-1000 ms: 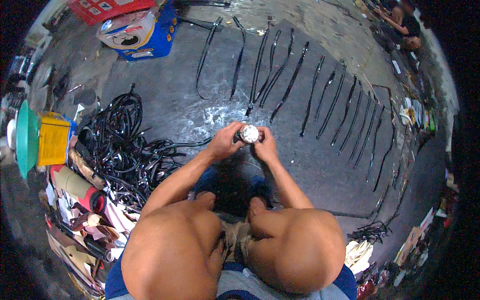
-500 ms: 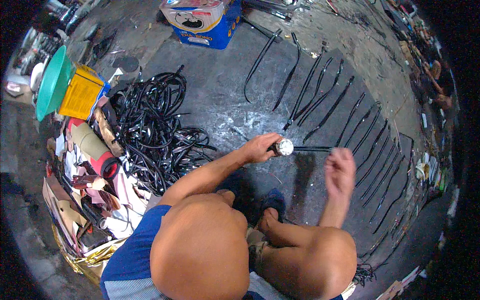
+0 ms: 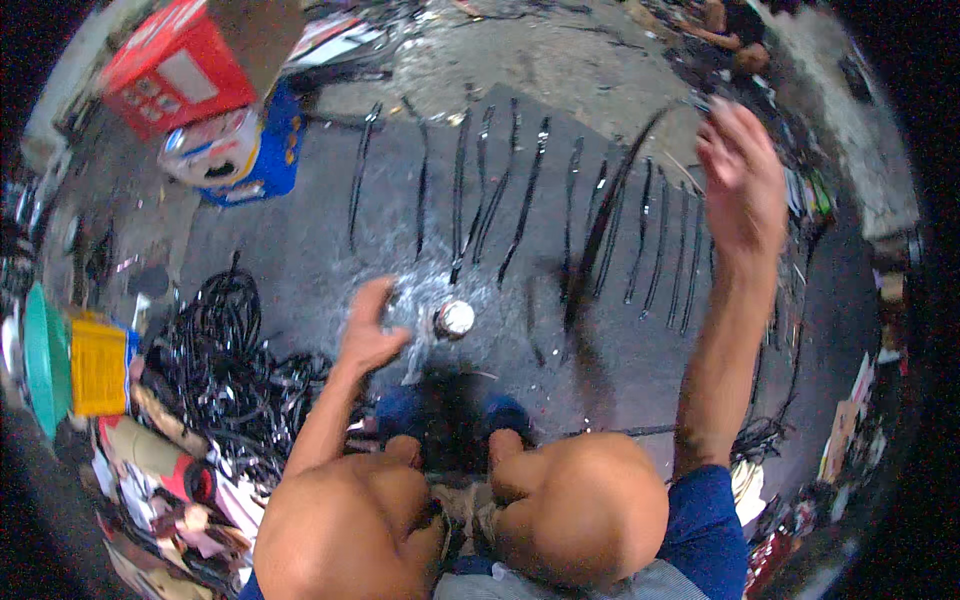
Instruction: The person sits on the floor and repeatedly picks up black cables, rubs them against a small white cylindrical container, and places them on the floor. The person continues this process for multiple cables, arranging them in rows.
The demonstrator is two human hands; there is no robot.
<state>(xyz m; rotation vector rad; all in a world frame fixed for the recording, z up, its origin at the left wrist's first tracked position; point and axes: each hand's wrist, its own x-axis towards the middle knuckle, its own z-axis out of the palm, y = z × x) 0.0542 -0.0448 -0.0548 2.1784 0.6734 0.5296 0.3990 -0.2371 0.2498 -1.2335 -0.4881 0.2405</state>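
My right hand (image 3: 742, 180) is raised at the upper right, its fingers pinched on the end of a long black strip (image 3: 612, 205). The strip arcs over and hangs down toward the dark mat. My left hand (image 3: 372, 330) is open, thumb and fingers apart, holding nothing. Just right of it stands a small round thing with a white, smeared top (image 3: 457, 318), apart from the hand; its kind I cannot make out. Beyond it several black strips (image 3: 524, 205) lie side by side in a row on the mat (image 3: 310, 220).
A tangled heap of black strips (image 3: 225, 370) lies at the left. Beside it are a yellow box (image 3: 102, 365), a green bowl-like thing (image 3: 48, 360) and scraps. At the far left stand a red box (image 3: 180, 75) and a blue tin (image 3: 250, 165). Another person (image 3: 735, 35) is at the far right.
My left hand has let go of the white-topped thing and moved left of it. My right hand has swung up and away with the black strip. The view has turned.
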